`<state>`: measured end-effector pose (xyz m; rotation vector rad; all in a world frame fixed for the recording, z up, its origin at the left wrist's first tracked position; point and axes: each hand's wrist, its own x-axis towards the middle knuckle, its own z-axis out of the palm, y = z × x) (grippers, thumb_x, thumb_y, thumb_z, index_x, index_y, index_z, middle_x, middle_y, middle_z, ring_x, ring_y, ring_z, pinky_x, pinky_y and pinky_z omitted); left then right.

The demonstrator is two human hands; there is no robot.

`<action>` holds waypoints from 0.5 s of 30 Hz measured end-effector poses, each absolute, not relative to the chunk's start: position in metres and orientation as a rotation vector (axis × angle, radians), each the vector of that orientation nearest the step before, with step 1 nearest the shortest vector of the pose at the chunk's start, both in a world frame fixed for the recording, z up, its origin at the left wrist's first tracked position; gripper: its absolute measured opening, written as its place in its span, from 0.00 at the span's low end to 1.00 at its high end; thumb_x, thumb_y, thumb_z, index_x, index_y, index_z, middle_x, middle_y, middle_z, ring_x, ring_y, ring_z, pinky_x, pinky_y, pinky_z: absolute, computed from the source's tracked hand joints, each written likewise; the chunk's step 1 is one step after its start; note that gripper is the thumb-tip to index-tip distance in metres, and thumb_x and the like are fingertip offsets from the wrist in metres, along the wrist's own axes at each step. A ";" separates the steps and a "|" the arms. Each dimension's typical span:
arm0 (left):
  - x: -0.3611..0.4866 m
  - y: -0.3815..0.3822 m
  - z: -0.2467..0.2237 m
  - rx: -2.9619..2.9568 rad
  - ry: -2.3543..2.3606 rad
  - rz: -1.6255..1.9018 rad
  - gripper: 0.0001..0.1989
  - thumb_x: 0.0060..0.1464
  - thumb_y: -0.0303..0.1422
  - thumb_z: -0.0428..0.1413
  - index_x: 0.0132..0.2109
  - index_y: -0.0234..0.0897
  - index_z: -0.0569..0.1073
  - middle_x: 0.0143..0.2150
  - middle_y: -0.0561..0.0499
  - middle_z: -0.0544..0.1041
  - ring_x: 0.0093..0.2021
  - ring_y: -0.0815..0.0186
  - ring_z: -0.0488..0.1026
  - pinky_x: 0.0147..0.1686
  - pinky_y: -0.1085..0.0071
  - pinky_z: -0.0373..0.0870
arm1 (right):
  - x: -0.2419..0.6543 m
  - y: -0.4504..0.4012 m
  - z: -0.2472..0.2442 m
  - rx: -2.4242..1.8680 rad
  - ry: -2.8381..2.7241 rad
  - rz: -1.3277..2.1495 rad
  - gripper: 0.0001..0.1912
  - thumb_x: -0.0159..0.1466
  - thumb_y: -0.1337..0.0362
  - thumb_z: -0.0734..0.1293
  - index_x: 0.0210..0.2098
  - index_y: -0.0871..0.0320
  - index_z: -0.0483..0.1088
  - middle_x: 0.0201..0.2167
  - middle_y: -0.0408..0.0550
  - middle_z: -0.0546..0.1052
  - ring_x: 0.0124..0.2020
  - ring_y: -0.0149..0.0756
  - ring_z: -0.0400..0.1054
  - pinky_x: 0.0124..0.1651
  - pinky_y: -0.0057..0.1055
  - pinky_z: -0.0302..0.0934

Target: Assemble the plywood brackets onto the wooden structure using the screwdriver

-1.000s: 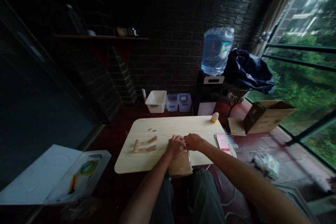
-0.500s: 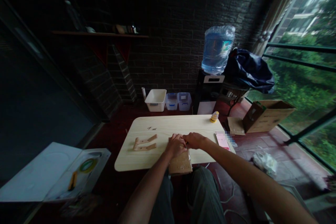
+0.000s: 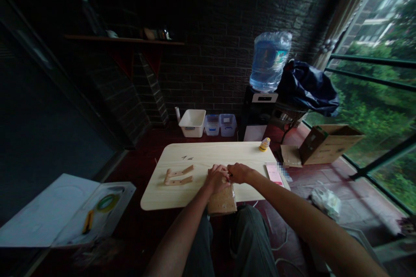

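A brown cardboard piece point(image 3: 222, 202) lies at the near edge of the pale wooden table point(image 3: 156, 199), jutting a little over it. My left hand point(image 3: 218, 178) rests on its upper part, fingers bent over it. Close beside, my right hand point(image 3: 238, 173) is closed around something small and dark that I cannot make out, touching my left fingers. To the left lies a wooden piece point(image 3: 178, 177) with two arms. Small dark items point(image 3: 187, 158) lie behind it. A pink-and-white packet point(image 3: 274, 174) is at the right edge, and a yellow-capped bottle point(image 3: 264, 144) stands at the back right corner.
An open white case point(image 3: 110, 207) with a yellow-handled tool and a tape roll is at the lower left. White and clear bins point(image 3: 192, 123) stand behind the table. Right of it are a cardboard box point(image 3: 328, 145), a water dispenser point(image 3: 263, 104) and a plastic bag point(image 3: 326, 201).
The view has shifted very slightly. My right hand has moved a little at the edge of my left hand; the cardboard and the other items stay in place.
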<state>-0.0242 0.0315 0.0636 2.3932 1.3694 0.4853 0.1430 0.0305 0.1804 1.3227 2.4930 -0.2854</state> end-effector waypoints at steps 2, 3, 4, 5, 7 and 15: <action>-0.024 0.031 0.065 2.394 1.375 0.484 0.09 0.49 0.42 0.66 0.38 0.47 0.81 0.56 0.51 0.72 0.60 0.54 0.62 0.59 0.56 0.61 | 0.143 0.027 0.186 1.298 2.528 -0.238 0.22 0.67 0.58 0.65 0.57 0.61 0.70 0.49 0.61 0.81 0.49 0.49 0.78 0.45 0.37 0.71; -0.024 0.031 0.065 2.394 1.377 0.478 0.10 0.49 0.42 0.66 0.38 0.47 0.81 0.56 0.51 0.72 0.59 0.54 0.62 0.59 0.55 0.61 | 0.143 0.025 0.188 1.276 2.544 -0.219 0.22 0.67 0.58 0.65 0.58 0.59 0.70 0.50 0.61 0.81 0.49 0.50 0.78 0.46 0.38 0.71; -0.024 0.032 0.065 2.393 1.379 0.473 0.10 0.49 0.43 0.66 0.38 0.47 0.81 0.56 0.50 0.72 0.59 0.54 0.62 0.59 0.55 0.61 | 0.142 0.024 0.189 1.253 2.553 -0.205 0.21 0.67 0.59 0.65 0.58 0.58 0.70 0.49 0.60 0.82 0.49 0.50 0.78 0.46 0.39 0.71; -0.025 0.032 0.064 2.393 1.381 0.469 0.10 0.49 0.43 0.66 0.38 0.47 0.81 0.56 0.50 0.72 0.59 0.53 0.62 0.58 0.55 0.61 | 0.142 0.023 0.190 1.233 2.561 -0.191 0.20 0.68 0.60 0.64 0.57 0.58 0.71 0.49 0.60 0.82 0.49 0.50 0.78 0.46 0.39 0.71; -0.025 0.033 0.062 2.394 1.376 0.472 0.10 0.49 0.43 0.66 0.38 0.47 0.82 0.58 0.50 0.72 0.60 0.53 0.61 0.58 0.55 0.62 | 0.141 0.022 0.188 1.210 2.574 -0.164 0.19 0.69 0.61 0.63 0.57 0.58 0.71 0.49 0.60 0.82 0.49 0.51 0.78 0.46 0.41 0.71; -0.026 0.034 0.056 2.390 1.380 0.534 0.10 0.48 0.41 0.67 0.38 0.46 0.80 0.55 0.50 0.73 0.60 0.53 0.62 0.57 0.56 0.63 | 0.141 0.029 0.176 1.258 2.579 -0.217 0.18 0.69 0.61 0.63 0.54 0.62 0.74 0.48 0.62 0.82 0.50 0.51 0.78 0.47 0.39 0.70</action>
